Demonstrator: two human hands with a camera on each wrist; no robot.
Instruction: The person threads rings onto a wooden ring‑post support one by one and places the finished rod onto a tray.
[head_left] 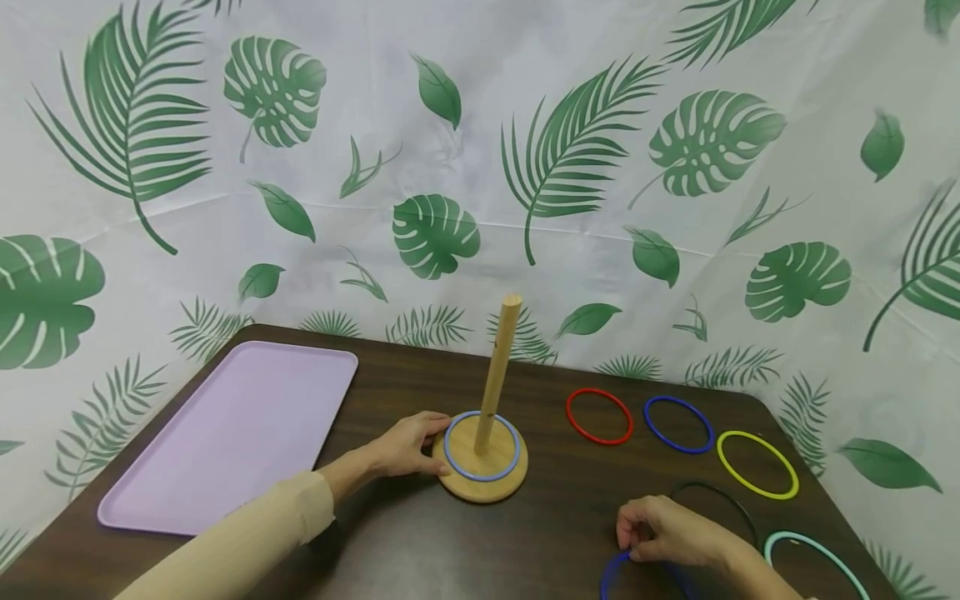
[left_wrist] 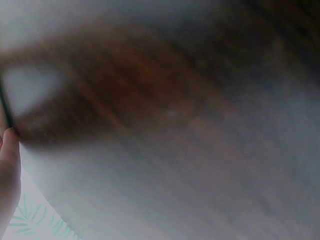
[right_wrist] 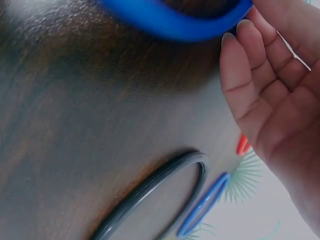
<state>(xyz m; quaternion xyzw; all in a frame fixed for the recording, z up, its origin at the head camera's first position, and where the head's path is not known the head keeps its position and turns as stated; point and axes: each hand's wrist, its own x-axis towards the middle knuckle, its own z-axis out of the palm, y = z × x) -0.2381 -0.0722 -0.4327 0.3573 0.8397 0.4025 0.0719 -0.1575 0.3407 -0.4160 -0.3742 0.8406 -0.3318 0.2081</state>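
A wooden peg stand (head_left: pixel 497 375) with a round base stands mid-table, a light blue ring (head_left: pixel 482 478) lying around its peg on the base. My left hand (head_left: pixel 405 443) holds the base's left edge between thumb and fingers. In the left wrist view only part of that hand (left_wrist: pixel 10 170) shows at the edge, before a blurred tabletop. At the front right, my right hand (head_left: pixel 671 533) pinches a dark blue ring (head_left: pixel 611 575), which runs out of the head view's bottom. The right wrist view shows this blue ring (right_wrist: pixel 185 30) at the fingertips.
On the right lie a red ring (head_left: pixel 570 417), another blue ring (head_left: pixel 652 427), a yellow ring (head_left: pixel 757 490), a black ring (head_left: pixel 738 505) and a mint ring (head_left: pixel 825 553). A lilac tray (head_left: pixel 247 425) occupies the table's left side. Behind hangs a leaf-printed cloth (head_left: pixel 465 150).
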